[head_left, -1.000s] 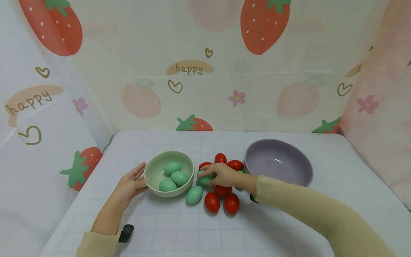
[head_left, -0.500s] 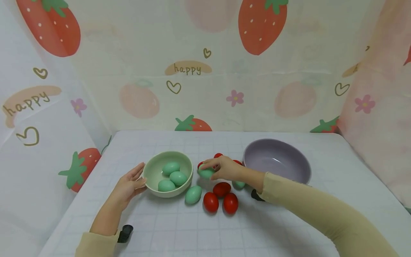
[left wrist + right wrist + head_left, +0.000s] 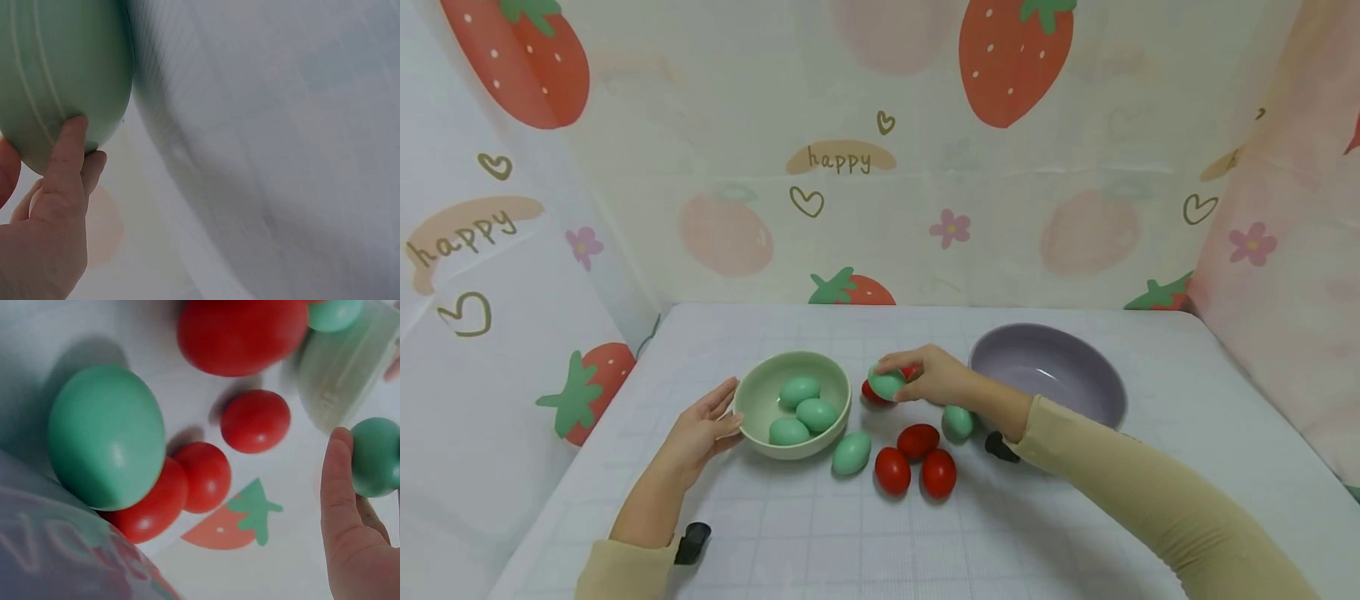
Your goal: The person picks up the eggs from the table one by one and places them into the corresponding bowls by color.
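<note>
In the head view my right hand [image 3: 936, 375] pinches a green egg [image 3: 887, 383] between thumb and fingers, above the table. A red egg [image 3: 876, 393] shows partly behind it. The right wrist view shows this held green egg [image 3: 377, 457] at its right edge. My left hand [image 3: 698, 433] rests against the outer left side of a pale green bowl [image 3: 758, 404]. Its fingers look fairly straight along the wall, which the left wrist view confirms on the bowl [image 3: 94, 69]. Inside the bowl lie three green eggs [image 3: 816, 415].
One green egg [image 3: 852, 454] lies right of the bowl, another green egg [image 3: 957, 423] under the right forearm. Three red eggs [image 3: 918, 442] cluster in front. A purple bowl [image 3: 1041, 375] stands at the back right, partly covered by the right sleeve. Printed cloth hangs behind.
My right hand has lifted the green egg off the table and moved it slightly away from me. The left hand stays at the bowl.
</note>
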`<state>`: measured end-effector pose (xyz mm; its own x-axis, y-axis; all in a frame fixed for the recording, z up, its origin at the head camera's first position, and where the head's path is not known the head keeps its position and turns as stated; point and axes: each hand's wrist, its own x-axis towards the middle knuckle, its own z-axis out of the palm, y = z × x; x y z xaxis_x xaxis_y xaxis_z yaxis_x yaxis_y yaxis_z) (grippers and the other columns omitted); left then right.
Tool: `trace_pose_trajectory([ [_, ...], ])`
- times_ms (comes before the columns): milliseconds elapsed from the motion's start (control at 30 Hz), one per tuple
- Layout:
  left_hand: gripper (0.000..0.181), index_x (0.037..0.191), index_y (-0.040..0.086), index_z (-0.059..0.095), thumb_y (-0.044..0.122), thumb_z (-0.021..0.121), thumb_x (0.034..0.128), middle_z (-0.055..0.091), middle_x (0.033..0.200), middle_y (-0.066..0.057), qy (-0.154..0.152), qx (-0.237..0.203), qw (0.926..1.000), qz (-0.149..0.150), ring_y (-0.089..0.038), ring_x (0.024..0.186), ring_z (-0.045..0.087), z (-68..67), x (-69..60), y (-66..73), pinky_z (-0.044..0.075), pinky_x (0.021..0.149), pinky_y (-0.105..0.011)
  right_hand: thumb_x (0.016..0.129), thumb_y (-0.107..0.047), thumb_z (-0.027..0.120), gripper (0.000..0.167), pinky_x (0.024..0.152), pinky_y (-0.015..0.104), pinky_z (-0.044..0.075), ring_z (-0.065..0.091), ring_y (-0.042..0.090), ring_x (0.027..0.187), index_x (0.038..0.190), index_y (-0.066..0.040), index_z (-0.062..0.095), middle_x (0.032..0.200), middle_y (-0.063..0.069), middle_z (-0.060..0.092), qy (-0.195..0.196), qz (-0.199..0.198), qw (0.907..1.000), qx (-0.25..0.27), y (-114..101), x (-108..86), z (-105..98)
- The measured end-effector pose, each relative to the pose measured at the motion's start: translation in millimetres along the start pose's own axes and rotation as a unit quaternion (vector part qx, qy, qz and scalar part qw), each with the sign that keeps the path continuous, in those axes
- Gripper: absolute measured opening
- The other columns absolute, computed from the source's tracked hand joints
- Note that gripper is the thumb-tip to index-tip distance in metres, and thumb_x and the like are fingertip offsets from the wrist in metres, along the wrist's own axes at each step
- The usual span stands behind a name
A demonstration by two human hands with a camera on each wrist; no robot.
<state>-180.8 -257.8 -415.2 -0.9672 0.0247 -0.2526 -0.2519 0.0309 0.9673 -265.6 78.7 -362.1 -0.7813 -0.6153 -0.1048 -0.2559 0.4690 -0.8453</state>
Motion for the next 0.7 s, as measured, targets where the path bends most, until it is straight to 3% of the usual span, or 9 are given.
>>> trace_pose_trajectory([
  [100, 0.068, 0.156, 0.007, 0.01, -0.002, 0.046, 0.0998, 0.007, 0.161, -0.011, 0.0, -0.002, 1.0, 0.0, -0.031, 0.143, 0.021, -0.3, -0.5, 0.1, 0.045, 0.097, -0.031, 0.084, -0.001, 0.073, 0.042, 0.063, 0.023, 0.048, 0.061, 0.022, 0.087, 0.124, -0.014, 0.069, 0.14, 0.006, 0.054, 0.004, 0.029, 0.9995, 0.016, -5, 0.5, -1],
  [200, 0.068, 0.156, 0.007, 0.01, -0.002, 0.047, 0.0997, 0.007, 0.161, -0.01, 0.001, -0.003, 1.0, -0.001, -0.031, 0.143, 0.021, -0.6, -0.5, -0.2, 0.045, 0.098, -0.032, 0.085, -0.004, 0.072, 0.042, 0.051, 0.022, 0.035, 0.054, 0.019, 0.067, 0.125, -0.019, 0.069, 0.131, 0.0, 0.06, 0.008, 0.049, 0.9983, 0.03, -9, 1.1, -2],
  [300, 0.068, 0.156, 0.007, 0.01, -0.001, 0.048, 0.0996, 0.007, 0.161, -0.01, 0.002, -0.003, 1.0, 0.0, -0.031, 0.143, 0.021, -0.5, -0.4, -0.3, 0.044, 0.099, -0.033, 0.086, -0.007, 0.072, 0.043, 0.05, 0.023, 0.032, 0.055, 0.019, 0.066, 0.125, -0.022, 0.068, 0.102, 0.001, 0.069, 0.011, 0.055, 0.9979, 0.035, -12, 1.0, -3],
  [433, 0.068, 0.156, 0.007, 0.011, -0.001, 0.048, 0.0996, 0.008, 0.161, -0.01, 0.005, -0.003, 1.0, 0.001, -0.03, 0.143, 0.022, -0.2, 0.1, -0.5, 0.041, 0.101, -0.036, 0.085, -0.009, 0.072, 0.044, 0.052, 0.024, 0.035, 0.057, 0.019, 0.068, 0.127, -0.022, 0.067, 0.074, 0.005, 0.065, 0.011, 0.044, 0.9985, 0.032, -15, 1.6, -3],
  [533, 0.068, 0.156, 0.008, 0.011, -0.001, 0.048, 0.0997, 0.008, 0.161, -0.01, 0.006, -0.001, 1.0, 0.001, -0.03, 0.143, 0.022, -0.3, 0.5, -1.1, 0.041, 0.101, -0.036, 0.086, -0.009, 0.072, 0.044, 0.055, 0.026, 0.038, 0.054, 0.017, 0.065, 0.128, -0.021, 0.067, 0.081, 0.003, 0.066, 0.005, 0.033, 0.9986, 0.042, -16, 3.9, -2],
  [633, 0.068, 0.156, 0.008, 0.011, -0.001, 0.048, 0.0999, 0.008, 0.161, -0.011, 0.005, 0.001, 1.0, 0.002, -0.031, 0.143, 0.022, -0.6, 0.6, -2.1, 0.041, 0.101, -0.036, 0.086, -0.008, 0.072, 0.044, 0.06, 0.027, 0.041, 0.056, 0.016, 0.069, 0.128, -0.019, 0.066, 0.099, -0.001, 0.068, -0.004, 0.025, 0.9981, 0.057, -17, 7.1, 1],
  [700, 0.068, 0.156, 0.008, 0.011, -0.001, 0.048, 0.0999, 0.008, 0.161, -0.011, 0.004, 0.002, 1.0, 0.002, -0.031, 0.143, 0.022, -1.0, 0.8, -2.7, 0.041, 0.101, -0.036, 0.086, -0.008, 0.071, 0.044, 0.059, 0.026, 0.038, 0.055, 0.016, 0.071, 0.128, -0.019, 0.066, 0.102, 0.001, 0.069, -0.009, 0.028, 0.9972, 0.069, -18, 9.3, 3],
])
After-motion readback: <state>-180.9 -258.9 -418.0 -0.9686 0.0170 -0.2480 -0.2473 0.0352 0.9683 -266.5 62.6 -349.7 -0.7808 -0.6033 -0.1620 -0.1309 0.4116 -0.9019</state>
